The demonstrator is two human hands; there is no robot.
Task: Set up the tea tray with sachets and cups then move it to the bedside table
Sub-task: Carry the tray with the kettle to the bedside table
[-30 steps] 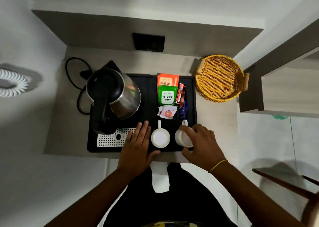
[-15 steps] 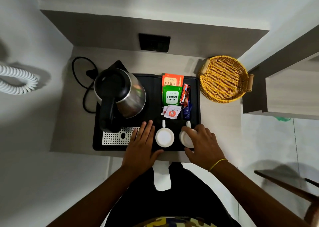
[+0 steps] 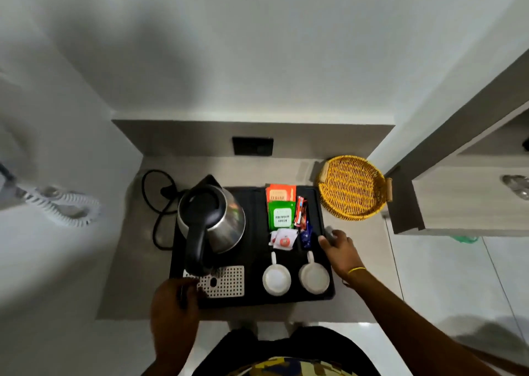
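White walls (image 3: 257,46), grey counter (image 3: 126,275) (black socket (image 3: 252,146)), tiled floor (image 3: 435,275)

The left hand (image 3: 174,297) is smeared by motion blur at the near left corner of the flat black rectangular tray (image 3: 254,301), so its grip cannot be judged. The fingertips of the right hand (image 3: 339,247) are blurred at the tray's right rim. The lettering on the orange paper sachet (image 3: 280,194) is partly covered by the green paper sachet (image 3: 281,215). Both forearms are cut off by the lower edge.
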